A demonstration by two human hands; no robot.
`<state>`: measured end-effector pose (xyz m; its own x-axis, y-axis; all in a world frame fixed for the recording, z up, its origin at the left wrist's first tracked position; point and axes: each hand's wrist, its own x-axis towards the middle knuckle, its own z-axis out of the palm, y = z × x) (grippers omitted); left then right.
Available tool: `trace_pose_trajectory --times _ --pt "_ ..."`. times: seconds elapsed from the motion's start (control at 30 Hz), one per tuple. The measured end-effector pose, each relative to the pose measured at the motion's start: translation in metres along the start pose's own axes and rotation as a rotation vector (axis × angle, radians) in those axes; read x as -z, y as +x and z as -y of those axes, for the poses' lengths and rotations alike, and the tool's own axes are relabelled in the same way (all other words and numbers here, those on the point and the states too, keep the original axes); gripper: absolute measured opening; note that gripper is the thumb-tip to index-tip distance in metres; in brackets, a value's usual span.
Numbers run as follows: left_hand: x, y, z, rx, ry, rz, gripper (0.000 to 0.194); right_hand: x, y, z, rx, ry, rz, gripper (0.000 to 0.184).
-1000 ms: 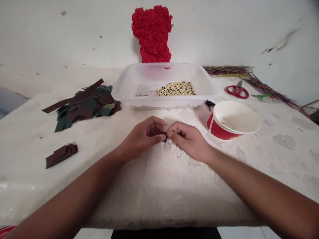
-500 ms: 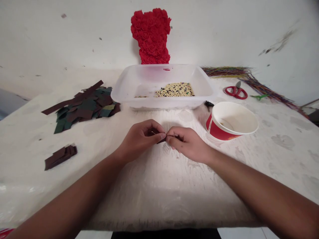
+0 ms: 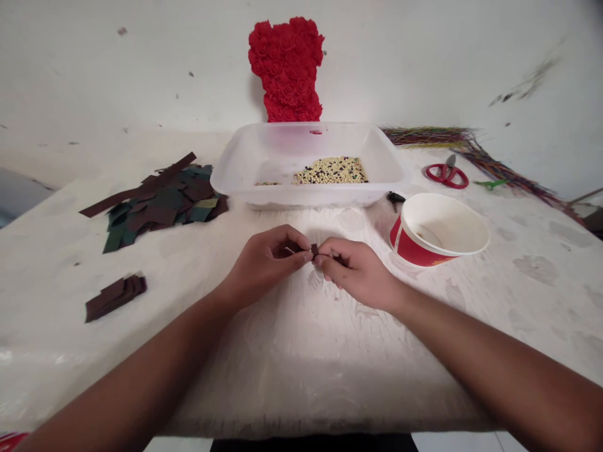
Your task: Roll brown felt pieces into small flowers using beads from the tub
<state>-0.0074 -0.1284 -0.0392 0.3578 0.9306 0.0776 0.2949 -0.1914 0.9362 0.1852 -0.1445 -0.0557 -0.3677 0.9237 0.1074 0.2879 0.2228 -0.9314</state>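
L hand (image 3: 266, 258) & R hand (image 3: 355, 271): fingers clenched on small dk-brown strip (image 3: 314, 250), held over counter (image 3: 301, 370), just in front of plastic tub (image 3: 306, 196). Step: pinching strip; next calls for steady grip.

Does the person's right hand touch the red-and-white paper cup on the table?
No, the right hand pinches a small dark brown strip and sits apart from the red-and-white paper cup.

Small dark-brown paper strip (image 3: 314, 250)
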Motion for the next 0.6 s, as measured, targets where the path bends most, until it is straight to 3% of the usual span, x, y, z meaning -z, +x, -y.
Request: trace_pose_trajectory --times 0.6 --pt "-0.0012 -0.0008 -0.0021 0.024 0.088 -0.024 0.013 -0.0003 -0.0027 -0.0015 0.067 -0.074 0.014 0.022"
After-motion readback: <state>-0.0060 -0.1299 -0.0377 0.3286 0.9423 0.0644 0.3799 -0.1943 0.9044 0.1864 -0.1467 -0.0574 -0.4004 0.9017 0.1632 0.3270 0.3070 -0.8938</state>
